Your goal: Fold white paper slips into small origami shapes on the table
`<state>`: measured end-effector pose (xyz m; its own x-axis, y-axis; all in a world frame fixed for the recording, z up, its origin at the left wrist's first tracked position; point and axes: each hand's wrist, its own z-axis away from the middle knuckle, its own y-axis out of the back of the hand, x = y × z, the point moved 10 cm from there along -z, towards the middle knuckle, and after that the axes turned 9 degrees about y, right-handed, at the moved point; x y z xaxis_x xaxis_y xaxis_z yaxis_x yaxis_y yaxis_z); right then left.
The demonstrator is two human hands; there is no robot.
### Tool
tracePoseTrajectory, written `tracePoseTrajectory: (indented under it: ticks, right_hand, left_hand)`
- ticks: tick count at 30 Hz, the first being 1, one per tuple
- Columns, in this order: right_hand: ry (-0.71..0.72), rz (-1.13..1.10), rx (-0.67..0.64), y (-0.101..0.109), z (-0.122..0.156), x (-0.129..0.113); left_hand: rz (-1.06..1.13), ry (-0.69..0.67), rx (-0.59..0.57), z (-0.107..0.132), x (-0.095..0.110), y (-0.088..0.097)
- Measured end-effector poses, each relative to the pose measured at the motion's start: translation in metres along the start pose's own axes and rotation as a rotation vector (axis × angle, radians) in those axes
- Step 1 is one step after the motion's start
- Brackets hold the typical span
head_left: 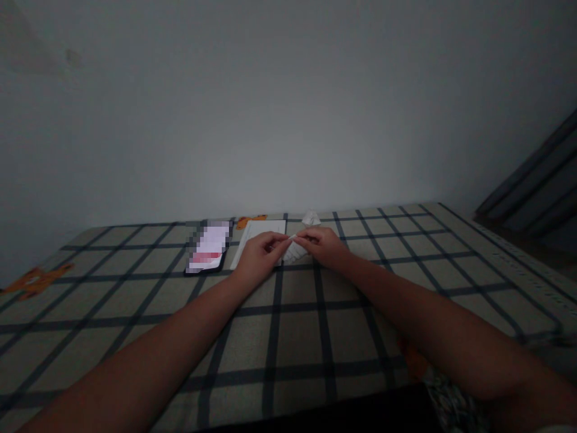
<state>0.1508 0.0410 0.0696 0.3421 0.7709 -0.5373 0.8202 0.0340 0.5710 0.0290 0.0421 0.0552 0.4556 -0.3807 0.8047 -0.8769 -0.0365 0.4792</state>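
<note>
My left hand (261, 255) and my right hand (323, 245) meet fingertip to fingertip near the middle of the view. Both pinch the top edge of a sheet of lined white paper (295, 252), which hangs below the fingers. How the paper is folded is too dim to tell. Left of it lies a white notepad (265, 228), partly hidden by my left hand. Just beyond my right hand sits a small pointed piece of folded or crumpled white paper (311, 218).
A phone (209, 246) with a lit, blurred screen lies to the left of the notepad. Underneath is a checked cloth (297, 337) with orange figures. A pale wall (288, 120) rises behind its far edge. Dark slanted bars (536, 168) stand at the right.
</note>
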Motion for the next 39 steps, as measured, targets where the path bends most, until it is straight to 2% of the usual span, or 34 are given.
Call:
tracePoseTrajectory:
  ticks: [5,9,15,18,22,26,34,39]
  right_hand:
    - [-0.038,-0.038,-0.040,-0.005,0.001,0.007]
    - [-0.062,-0.059,-0.038,-0.008,0.002,0.013]
    - [-0.224,-0.271,0.024,-0.010,0.006,0.032]
    - [-0.283,-0.351,0.032,-0.012,0.007,0.039]
    - [-0.280,-0.374,0.023,-0.012,0.005,0.041]
    - [-0.286,-0.367,0.071,-0.006,0.005,0.045]
    - [-0.345,-0.550,0.106,-0.011,0.008,0.051]
    - [-0.302,-0.494,0.101,-0.007,0.005,0.047]
  left_hand:
    - [0.018,0.028,0.012,-0.001,-0.003,0.005]
    - [0.112,0.125,-0.008,-0.002,-0.014,0.002]
    - [0.260,0.250,-0.127,0.000,-0.022,-0.013]
    - [0.318,0.292,-0.112,-0.001,-0.022,-0.008]
    - [0.366,0.319,-0.074,-0.004,-0.026,-0.002]
    - [0.437,0.339,-0.121,-0.004,-0.030,-0.009]
    - [0.537,0.327,-0.112,-0.005,-0.031,-0.009]
    - [0.568,0.324,-0.112,-0.004,-0.031,-0.009]
